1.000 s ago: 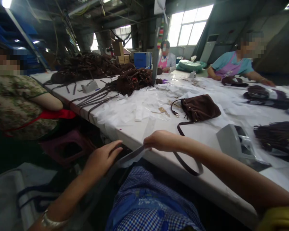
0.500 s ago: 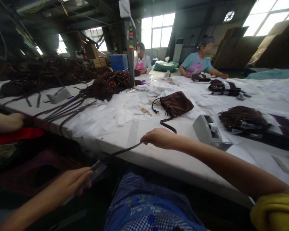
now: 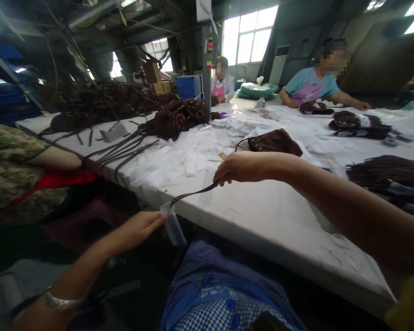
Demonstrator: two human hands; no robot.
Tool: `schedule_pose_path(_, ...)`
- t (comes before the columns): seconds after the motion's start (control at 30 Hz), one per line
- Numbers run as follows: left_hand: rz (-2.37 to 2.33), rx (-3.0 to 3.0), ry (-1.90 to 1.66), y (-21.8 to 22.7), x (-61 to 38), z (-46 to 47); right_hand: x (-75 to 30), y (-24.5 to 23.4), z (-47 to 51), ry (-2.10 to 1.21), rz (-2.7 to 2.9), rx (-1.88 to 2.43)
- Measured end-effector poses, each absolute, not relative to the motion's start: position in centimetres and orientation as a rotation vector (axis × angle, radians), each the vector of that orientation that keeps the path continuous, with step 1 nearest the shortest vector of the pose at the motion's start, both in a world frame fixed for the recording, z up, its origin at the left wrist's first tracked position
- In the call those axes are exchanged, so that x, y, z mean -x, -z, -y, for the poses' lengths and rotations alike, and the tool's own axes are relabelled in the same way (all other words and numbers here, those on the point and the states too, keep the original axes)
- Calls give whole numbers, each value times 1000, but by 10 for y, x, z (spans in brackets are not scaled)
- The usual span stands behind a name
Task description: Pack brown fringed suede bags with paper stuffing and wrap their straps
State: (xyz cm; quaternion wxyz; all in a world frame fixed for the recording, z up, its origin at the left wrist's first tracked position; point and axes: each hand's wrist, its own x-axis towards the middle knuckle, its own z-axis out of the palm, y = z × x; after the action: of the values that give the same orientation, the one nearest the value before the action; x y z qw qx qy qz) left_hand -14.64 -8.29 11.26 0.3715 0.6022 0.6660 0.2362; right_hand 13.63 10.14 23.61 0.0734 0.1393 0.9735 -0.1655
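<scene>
The right hand [image 3: 239,168] has lifted off the counter [image 3: 262,216] and the left hand [image 3: 140,227] has risen closer, so the strap [image 3: 193,193] runs short and taut between them, just off the counter edge. Right pinches the strap; left pinches the clear sleeve [image 3: 174,227] at its end.

Your left hand [image 3: 141,226] reaches forward and low, with thumb and fingertips pinched together. Your right arm stretches in from the right, forearm nearly level. Your right hand [image 3: 239,168] is closed in a pinch, knuckles up, higher than the left.
</scene>
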Motion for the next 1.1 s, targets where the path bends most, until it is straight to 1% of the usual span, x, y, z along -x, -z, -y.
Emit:
schedule_pose_path(0.1,-1745,-1788,-468,-114,142,81,-135,-248,-103,453,-2939,-472)
schedule_pose_path(0.17,-1909,-1886,-383,-119,140,79,-133,-258,-105,420,-2953,-507)
schedule_pose_path(0.27,-2127,-1964,-301,-130,140,76,-129,-273,-108,532,-3023,-615)
schedule_pose_path(0.33,-2066,-1947,-416,-136,140,74,-125,-280,-109,636,-3094,-738)
schedule_pose_path(0.4,-1880,-1832,-647,-138,140,73,-122,-285,-108,650,-3095,-786)
schedule_pose_path(0.5,-1637,-1519,-989,-132,138,74,-121,-290,-104,562,-2949,-647)
schedule_pose_path(0.57,-1551,-1348,-1068,-127,136,77,-122,-290,-102,509,-2885,-554)
schedule_pose_path(0.63,-1509,-1287,-1020,-126,132,81,-121,-287,-100,486,-2854,-519)
schedule_pose_path(0.7,-1476,-1324,-923,-131,126,82,-116,-282,-95,525,-2822,-479)
schedule_pose_path(0.8,-1400,-1397,-831,-147,109,75,-98,-270,-85,630,-2773,-308)
schedule_pose_path(0.93,-1363,-1493,-734,-161,90,58,-77,-242,-78,777,-2691,-157)
schedule_pose_path(1.0,-1396,-1572,-628,-159,92,57,-80,-221,-85,922,-2669,-153)
schedule_pose_path(1.1,-1482,-1623,-492,-145,113,64,-105,-180,-107,1123,-2568,-230)
